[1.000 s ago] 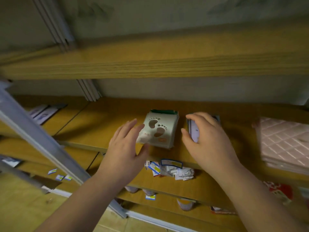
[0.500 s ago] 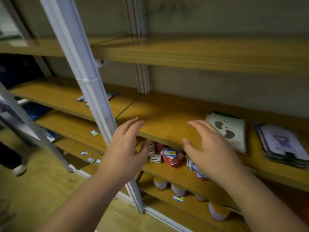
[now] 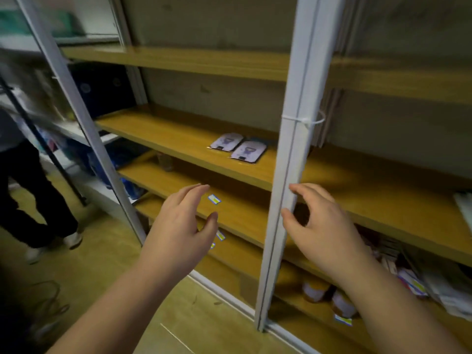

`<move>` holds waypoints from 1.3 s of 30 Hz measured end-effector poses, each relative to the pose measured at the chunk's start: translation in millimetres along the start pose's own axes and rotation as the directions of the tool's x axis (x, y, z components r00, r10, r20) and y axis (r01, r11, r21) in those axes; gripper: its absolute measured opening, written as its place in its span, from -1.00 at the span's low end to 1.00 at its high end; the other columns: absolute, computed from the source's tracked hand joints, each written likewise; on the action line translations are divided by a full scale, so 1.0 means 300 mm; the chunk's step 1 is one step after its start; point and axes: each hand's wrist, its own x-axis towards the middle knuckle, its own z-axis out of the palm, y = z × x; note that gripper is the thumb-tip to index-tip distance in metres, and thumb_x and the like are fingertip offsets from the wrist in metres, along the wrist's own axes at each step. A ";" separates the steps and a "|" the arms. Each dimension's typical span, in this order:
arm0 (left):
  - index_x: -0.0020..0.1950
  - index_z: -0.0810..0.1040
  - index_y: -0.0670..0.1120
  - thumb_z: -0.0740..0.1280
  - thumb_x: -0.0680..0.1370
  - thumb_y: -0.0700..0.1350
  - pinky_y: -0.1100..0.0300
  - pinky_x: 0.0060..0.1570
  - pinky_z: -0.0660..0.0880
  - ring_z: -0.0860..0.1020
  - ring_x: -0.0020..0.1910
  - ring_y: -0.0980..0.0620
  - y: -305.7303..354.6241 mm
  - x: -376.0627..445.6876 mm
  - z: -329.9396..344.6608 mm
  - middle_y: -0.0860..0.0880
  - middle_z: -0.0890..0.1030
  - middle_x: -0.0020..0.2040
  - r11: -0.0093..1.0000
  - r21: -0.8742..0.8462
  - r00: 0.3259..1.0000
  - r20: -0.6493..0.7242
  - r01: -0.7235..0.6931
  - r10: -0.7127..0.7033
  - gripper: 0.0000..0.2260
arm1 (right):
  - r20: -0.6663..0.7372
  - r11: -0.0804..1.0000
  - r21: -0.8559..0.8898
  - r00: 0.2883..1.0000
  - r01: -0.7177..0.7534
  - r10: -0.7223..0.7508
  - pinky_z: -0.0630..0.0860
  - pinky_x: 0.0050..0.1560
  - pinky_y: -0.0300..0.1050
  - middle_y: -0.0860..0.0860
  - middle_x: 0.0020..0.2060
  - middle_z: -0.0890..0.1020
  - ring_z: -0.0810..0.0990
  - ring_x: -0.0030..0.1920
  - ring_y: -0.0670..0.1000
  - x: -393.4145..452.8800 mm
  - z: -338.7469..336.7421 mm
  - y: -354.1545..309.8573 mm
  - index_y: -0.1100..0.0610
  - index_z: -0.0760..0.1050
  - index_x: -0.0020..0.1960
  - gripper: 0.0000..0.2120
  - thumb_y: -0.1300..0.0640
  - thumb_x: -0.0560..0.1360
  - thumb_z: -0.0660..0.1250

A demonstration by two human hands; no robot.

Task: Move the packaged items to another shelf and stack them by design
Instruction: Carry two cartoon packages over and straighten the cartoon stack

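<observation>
My view has swung left; two packaged items (image 3: 237, 147) now lie ahead, my left hand (image 3: 178, 236) and right hand (image 3: 323, 231) loosely spread, empty.

Wooden shelving (image 3: 178, 139) on white metal uprights (image 3: 293, 159), several boards deep. Mid-frame board: two flat packaged items (image 3: 237, 148) side by side, touching, just left of the centre upright. Small price labels (image 3: 214, 199) on board front edges, lower centre. Lower right boards: jumble of small boxes (image 3: 411, 282), two jars (image 3: 329, 297). Yellowish floor (image 3: 107, 290) at lower left.
</observation>
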 end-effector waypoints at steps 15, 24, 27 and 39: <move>0.53 0.33 0.10 0.28 0.58 0.12 0.43 0.24 0.10 0.24 0.42 0.25 -0.215 0.305 0.073 0.18 0.39 0.46 0.996 0.006 0.993 0.072 -0.092 0.091 -0.49 | 0.035 0.994 -0.101 0.998 -0.039 0.043 0.22 0.30 -0.26 -0.14 0.40 0.44 0.38 0.38 -0.11 0.291 0.264 -0.126 -0.02 0.36 0.49 -0.48 -0.11 0.56 0.29; 0.55 0.25 0.15 0.26 0.57 0.22 0.21 0.26 0.32 0.38 0.42 0.06 -0.311 0.672 0.148 0.14 0.29 0.54 0.992 0.063 0.990 0.090 -0.112 0.106 -0.45 | 0.040 0.975 -0.167 0.987 -0.146 0.155 0.43 0.28 -0.12 -0.09 0.44 0.41 0.39 0.41 -0.03 0.583 0.386 -0.092 -0.02 0.27 0.53 -0.41 -0.14 0.56 0.29; 0.55 0.25 0.13 0.24 0.57 0.25 0.17 0.29 0.34 0.32 0.46 0.07 -0.323 0.766 0.176 0.12 0.31 0.53 0.992 0.061 0.991 0.084 -0.108 0.102 -0.43 | 0.057 0.967 -0.183 0.980 -0.178 0.191 0.40 0.33 -0.11 -0.07 0.46 0.37 0.34 0.44 -0.02 0.630 0.418 -0.105 0.00 0.24 0.54 -0.40 -0.14 0.57 0.28; 0.58 0.18 -0.07 -0.06 0.44 0.55 -0.07 0.33 0.35 0.40 0.40 -0.25 -0.356 1.203 0.486 -0.23 0.44 0.44 0.862 0.475 0.839 0.532 -0.179 -0.118 -0.08 | 0.029 0.910 -0.259 0.940 -0.322 0.341 0.26 0.42 -0.16 -0.06 0.45 0.34 0.28 0.44 -0.03 0.716 0.495 -0.123 0.04 0.21 0.55 -0.38 -0.16 0.57 0.24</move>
